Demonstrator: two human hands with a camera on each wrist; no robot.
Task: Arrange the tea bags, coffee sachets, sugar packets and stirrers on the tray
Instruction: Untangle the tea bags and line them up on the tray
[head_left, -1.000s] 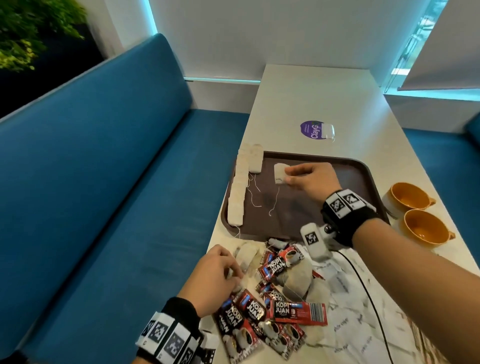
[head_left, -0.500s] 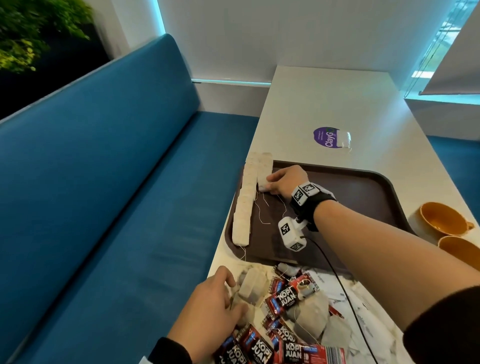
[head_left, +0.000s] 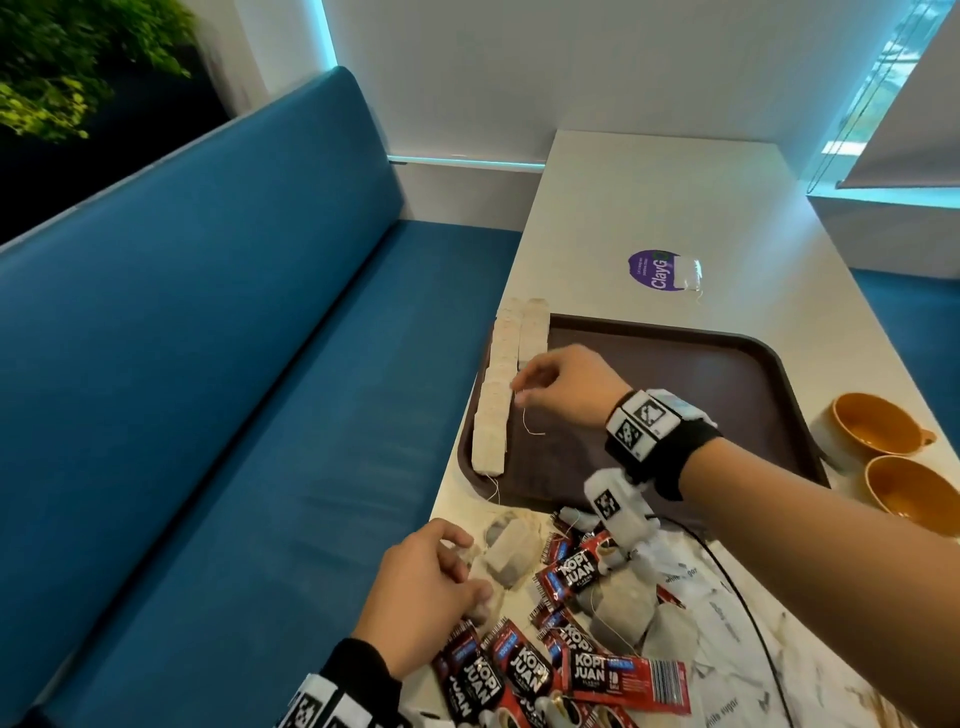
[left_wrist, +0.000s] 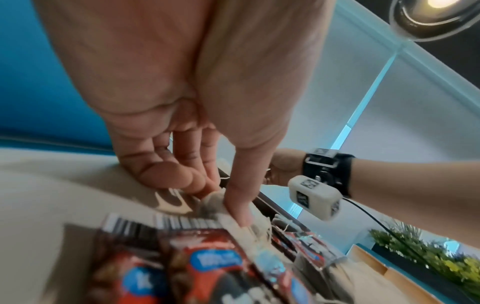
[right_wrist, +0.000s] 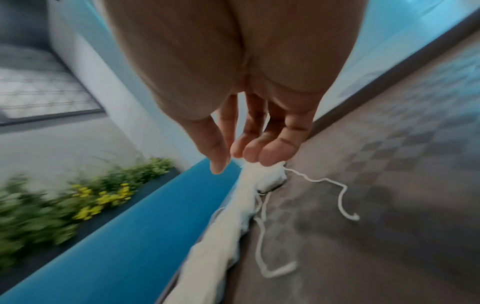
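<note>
A brown tray (head_left: 675, 364) lies on the pale table (head_left: 649, 208), with a row of tea bags (head_left: 496, 395) laid end to end along its left rim and a shorter second row (head_left: 535, 332) beside it at the far end.

The right hand (head_left: 563, 387) is over the left part of the tray, beside these rows. In the right wrist view its fingertips (right_wrist: 262, 152) are lightly bent and touch the top of a tea bag (right_wrist: 270, 174) lying on the tray; the thumb stands apart. Whether anything is pinched cannot be determined. Loose white strings (right_wrist: 337, 185) trail across the tray floor.

The left hand (head_left: 421, 597) rests on the mixed pile at the near table edge. Its fingers are curled, and its thumb (left_wrist: 239, 197) and fingers pinch a loose tea bag (left_wrist: 215, 205) against the table.

The pile contains further tea bags (head_left: 511, 551), red coffee sachets (head_left: 628, 678) and white sugar packets (head_left: 722, 613), all off the tray.

Two orange cups (head_left: 883, 452) stand just to the right of the tray. A purple sticker (head_left: 654, 270) is on the table beyond it. A blue bench (head_left: 208, 389) runs along the left side.
</note>
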